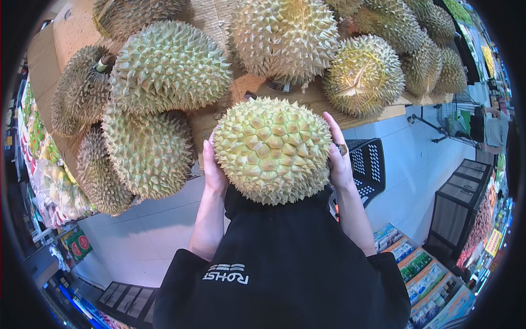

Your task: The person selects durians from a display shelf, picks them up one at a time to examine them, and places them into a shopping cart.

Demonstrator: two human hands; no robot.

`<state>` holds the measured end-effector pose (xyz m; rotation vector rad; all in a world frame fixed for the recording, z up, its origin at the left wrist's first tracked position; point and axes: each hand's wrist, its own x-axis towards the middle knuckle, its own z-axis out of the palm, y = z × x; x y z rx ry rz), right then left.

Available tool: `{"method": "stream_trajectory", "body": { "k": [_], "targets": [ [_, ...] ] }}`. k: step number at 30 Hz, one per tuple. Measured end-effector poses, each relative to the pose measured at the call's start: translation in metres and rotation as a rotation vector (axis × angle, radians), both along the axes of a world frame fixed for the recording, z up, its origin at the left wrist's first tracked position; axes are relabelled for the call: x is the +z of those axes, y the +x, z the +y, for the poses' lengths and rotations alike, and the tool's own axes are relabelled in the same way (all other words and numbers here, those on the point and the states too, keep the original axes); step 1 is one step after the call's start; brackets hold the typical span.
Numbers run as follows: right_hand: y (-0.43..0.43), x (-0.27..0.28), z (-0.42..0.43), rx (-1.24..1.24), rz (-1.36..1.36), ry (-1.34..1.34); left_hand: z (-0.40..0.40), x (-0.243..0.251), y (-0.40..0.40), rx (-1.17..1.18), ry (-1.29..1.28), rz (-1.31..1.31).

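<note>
A large yellow-green durian (271, 148) is held in front of my body, close to the display's near edge. My left hand (214, 166) grips its left side, thumb up and the other fingers mostly hidden behind it. On the opposite side, my right hand (340, 162) presses against the spines; a ring shows on one finger. Beyond the held fruit, a big durian (285, 39) lies on the cardboard. To the left are a greenish durian (170, 68) and another durian (148, 152) just below it. A durian with a pale split and yellow tie (363, 78) rests at the right.
Cardboard (43, 61) covers the display under several more durians. A black shopping basket (365, 168) is beside my right arm. Farther right are a wire shopping cart (456, 117), a dark cabinet (458, 201) and shelved packaged goods (427, 275). Bagged produce (61, 193) fills the left side.
</note>
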<state>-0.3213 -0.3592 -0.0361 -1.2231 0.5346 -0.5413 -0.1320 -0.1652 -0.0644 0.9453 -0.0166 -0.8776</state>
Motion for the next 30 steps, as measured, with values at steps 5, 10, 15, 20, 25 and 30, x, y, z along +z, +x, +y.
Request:
{"method": "stream_trajectory", "body": {
  "k": [5,10,15,20,25,30],
  "targets": [
    [-0.004,-0.006,0.001,-0.019,0.031,-0.010,-0.002,-0.012,0.015,-0.130,-0.094,-0.026],
    [-0.005,0.004,0.004,-0.040,0.052,-0.014,-0.006,-0.002,0.013,-0.171,-0.034,-0.023],
    [-0.004,0.006,0.003,-0.059,0.054,0.021,-0.016,0.008,0.018,-0.201,0.041,-0.023],
    [0.000,0.008,-0.001,-0.020,0.142,-0.015,-0.022,0.021,0.021,-0.111,0.040,0.090],
    [-0.003,0.018,0.005,-0.039,0.135,-0.041,-0.028,0.034,0.012,-0.085,0.060,0.089],
    [-0.032,0.034,0.022,-0.110,0.199,-0.073,-0.013,0.032,-0.002,-0.165,0.004,0.117]
  ]
}}
